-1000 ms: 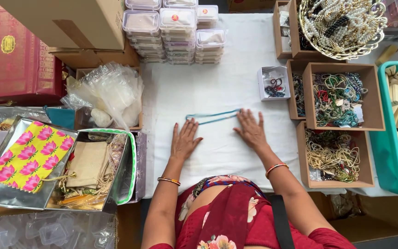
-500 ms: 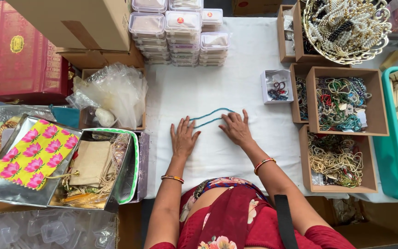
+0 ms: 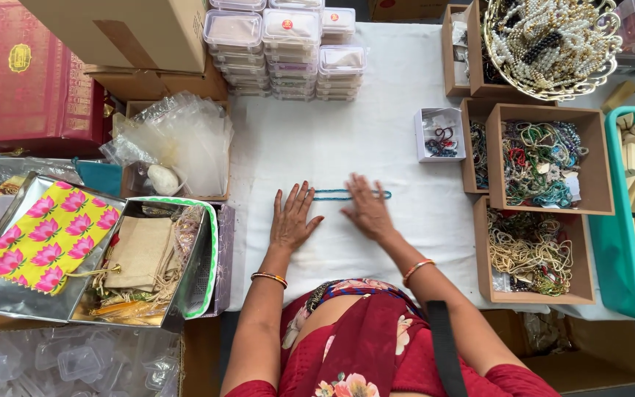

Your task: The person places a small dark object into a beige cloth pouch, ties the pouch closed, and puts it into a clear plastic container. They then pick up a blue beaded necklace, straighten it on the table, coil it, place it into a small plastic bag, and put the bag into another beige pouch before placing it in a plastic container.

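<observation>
A thin teal bead necklace (image 3: pixel 332 195) lies folded in a narrow loop on the white cloth (image 3: pixel 361 132). My left hand (image 3: pixel 293 219) rests flat on the cloth, fingers spread, its fingertips at the loop's left end. My right hand (image 3: pixel 365 208) lies flat with its fingers pressing across the middle of the loop; the right end of the loop pokes out past them. Neither hand grips anything.
Stacked clear lidded boxes (image 3: pixel 288 48) stand at the back. Wooden trays of mixed bead strands (image 3: pixel 542 158) and cream strands (image 3: pixel 531 254), a small white box (image 3: pixel 439 134), and a gold basket of pearls (image 3: pixel 549 40) line the right. Plastic bags (image 3: pixel 174 140) and an open silver box (image 3: pixel 141 265) sit left.
My right hand slid left along the necklace, from its right end onto its middle. The loop got flattened and straightened into a narrow line. My left hand barely moved.
</observation>
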